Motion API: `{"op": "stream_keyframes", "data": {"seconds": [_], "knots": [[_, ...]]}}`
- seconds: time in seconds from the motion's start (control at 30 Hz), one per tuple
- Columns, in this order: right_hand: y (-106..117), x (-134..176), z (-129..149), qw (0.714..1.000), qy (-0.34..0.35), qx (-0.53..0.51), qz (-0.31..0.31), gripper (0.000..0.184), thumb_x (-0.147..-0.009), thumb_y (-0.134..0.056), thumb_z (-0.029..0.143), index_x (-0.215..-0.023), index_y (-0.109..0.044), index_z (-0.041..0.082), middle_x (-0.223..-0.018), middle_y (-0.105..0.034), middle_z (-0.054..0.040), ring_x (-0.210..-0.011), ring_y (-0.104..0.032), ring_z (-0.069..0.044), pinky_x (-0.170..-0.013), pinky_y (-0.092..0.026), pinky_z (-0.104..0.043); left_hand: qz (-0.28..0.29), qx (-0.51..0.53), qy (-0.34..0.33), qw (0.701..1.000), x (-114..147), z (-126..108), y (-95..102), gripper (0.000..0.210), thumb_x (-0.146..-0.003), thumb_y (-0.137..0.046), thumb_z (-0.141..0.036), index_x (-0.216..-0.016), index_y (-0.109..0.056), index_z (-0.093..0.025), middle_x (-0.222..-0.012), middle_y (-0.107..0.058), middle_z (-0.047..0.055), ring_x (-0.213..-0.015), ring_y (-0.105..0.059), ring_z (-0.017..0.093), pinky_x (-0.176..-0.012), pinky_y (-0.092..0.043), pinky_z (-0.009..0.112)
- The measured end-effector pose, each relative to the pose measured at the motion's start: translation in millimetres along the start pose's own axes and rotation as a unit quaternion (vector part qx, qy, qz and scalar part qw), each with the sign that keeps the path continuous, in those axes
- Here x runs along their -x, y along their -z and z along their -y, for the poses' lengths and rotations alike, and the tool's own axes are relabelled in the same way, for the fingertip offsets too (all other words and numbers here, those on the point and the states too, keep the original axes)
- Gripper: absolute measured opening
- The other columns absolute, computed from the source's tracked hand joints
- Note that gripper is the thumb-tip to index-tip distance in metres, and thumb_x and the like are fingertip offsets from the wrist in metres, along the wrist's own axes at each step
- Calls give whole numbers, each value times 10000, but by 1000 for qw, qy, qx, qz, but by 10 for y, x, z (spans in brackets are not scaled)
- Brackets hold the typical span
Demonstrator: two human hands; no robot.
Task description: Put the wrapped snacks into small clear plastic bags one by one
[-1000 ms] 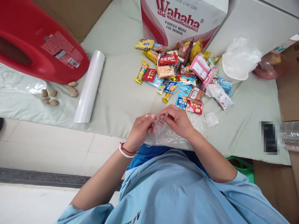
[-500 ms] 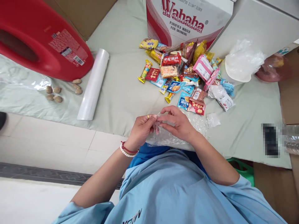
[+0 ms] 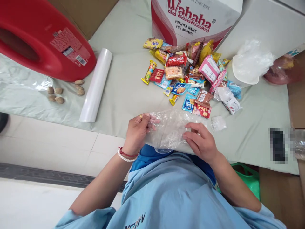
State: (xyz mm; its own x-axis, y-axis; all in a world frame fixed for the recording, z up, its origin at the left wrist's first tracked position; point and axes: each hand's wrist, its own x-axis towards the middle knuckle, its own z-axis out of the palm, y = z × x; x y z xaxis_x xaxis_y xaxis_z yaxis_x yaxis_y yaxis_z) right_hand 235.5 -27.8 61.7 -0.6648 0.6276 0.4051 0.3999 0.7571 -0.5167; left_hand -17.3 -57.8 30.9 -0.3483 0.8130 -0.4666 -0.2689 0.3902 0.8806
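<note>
A crumpled clear plastic bag (image 3: 170, 127) spreads between my hands at the table's front edge. My left hand (image 3: 138, 130) pinches its left edge between thumb and fingers, and some fingertips show through the film. Over the bag's right side is my right hand (image 3: 200, 138), its fingers bent and apart with no grip visible. Whether its fingertips touch the film I cannot tell. Just beyond the bag lies a pile of wrapped snacks (image 3: 176, 72), with blue, red and brown packets nearest. A small crumpled piece of clear plastic (image 3: 218, 123) rests right of the bag.
A Wahaha water carton (image 3: 190, 24) stands behind the snacks. To its right is a white tub (image 3: 243, 79) topped with clear plastic. On the left are a plastic film roll (image 3: 96, 86), a large red jug (image 3: 69, 47) and several brown nuts (image 3: 58, 91). Green cloth (image 3: 124, 95) covers the table.
My hands, close together before, have moved apart, the right one going rightward. The bunched plastic between them is now spread out as a bag. My left hand keeps its pinch.
</note>
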Motion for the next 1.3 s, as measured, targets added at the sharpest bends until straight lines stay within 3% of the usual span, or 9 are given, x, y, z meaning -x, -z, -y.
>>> {"op": "stream_keyframes", "data": {"seconds": [0.23, 0.33, 0.43, 0.5, 0.6, 0.7, 1.0, 1.17, 1.3], "knots": [[86, 835, 51, 998, -32, -18, 47, 261, -977, -608, 62, -1161, -687, 229, -1274, -691, -140, -880, -675, -185, -734, -628, -339, -80, -157, -34, 984, 382, 189, 482, 319, -847, -663, -389, -1090, -698, -186, -1108, -766, 108, -902, -707, 233, -696, -539, 331], [40, 1010, 22, 998, -48, -26, 45, 287, -987, -608, 79, -1214, -696, 230, -1249, -722, -128, -986, -723, -212, -841, -662, -364, -145, -349, -216, 900, 581, 93, 558, 374, -804, -645, -206, -1176, -677, -206, -1282, -677, 137, -1143, -647, 299, -879, -562, 434], [27, 1029, -5, 998, -46, -25, 41, 298, -990, -614, 89, -1235, -717, 226, -1238, -737, -119, -1069, -736, -220, -930, -659, -359, -141, -419, -446, 778, 645, -134, 310, 292, -850, -617, -128, -1118, -668, -234, -1230, -665, 123, -1249, -588, 316, -1069, -490, 518], [44, 998, -16, 998, -38, -28, 47, 312, -997, -603, 92, -1246, -725, 236, -1256, -739, -111, -1091, -736, -214, -943, -657, -347, -64, -437, -505, 741, 571, -222, -14, 284, -904, -629, -187, -1185, -643, -224, -1246, -662, 124, -1295, -569, 319, -1131, -448, 534], [108, 986, -22, 998, -30, -35, 51, 359, -1002, -575, 81, -1282, -717, 254, -1287, -733, -103, -1134, -730, -218, -972, -652, -359, 36, -537, -432, 724, 318, -146, -551, 455, -962, -610, -370, -1345, -570, -127, -1374, -620, 217, -1357, -529, 370, -1104, -450, 546], [199, 1102, -24, 998, -49, -21, 37, 386, -992, -574, 65, -1304, -705, 249, -1297, -729, -112, -1151, -728, -232, -988, -646, -375, 135, -632, -311, 696, 66, 59, -879, 309, -1024, -496, -359, -1151, -661, -131, -1073, -731, 186, -1117, -659, 344, -916, -499, 461], [434, 1715, -3, 977, -209, 26, 22, 203, -996, -630, 166, -1138, -736, 265, -1231, -726, -100, -1078, -728, -232, -897, -638, -382, -76, -408, -217, 883, 61, 184, -361, 265, -1004, -491, -432, -899, -628, -231, -637, -601, -26, -595, -577, 163, -624, -402, 281], [587, 1245, -105, 943, -328, -38, -46, 318, -1008, -640, 346, -1320, -644, 280, -1321, -658, -108, -858, -671, -171, -718, -590, -311, -83, -365, -163, 913, 246, 293, -211, 246, -1008, -504, -449, -910, -604, -247, -580, -590, -47, -550, -576, 160, -607, -421, 283], [330, 566, -311, 929, -365, -64, -24, 671, -873, -767, 482, -1459, -546, 240, -1341, -668, -120, -744, -607, -168, -685, -547, -331, -78, -358, -164, 916, 340, 338, -259, 270, -1010, -493, -468, -889, -595, -250, -560, -569, -55, -528, -551, 153, -599, -412, 286]]}}
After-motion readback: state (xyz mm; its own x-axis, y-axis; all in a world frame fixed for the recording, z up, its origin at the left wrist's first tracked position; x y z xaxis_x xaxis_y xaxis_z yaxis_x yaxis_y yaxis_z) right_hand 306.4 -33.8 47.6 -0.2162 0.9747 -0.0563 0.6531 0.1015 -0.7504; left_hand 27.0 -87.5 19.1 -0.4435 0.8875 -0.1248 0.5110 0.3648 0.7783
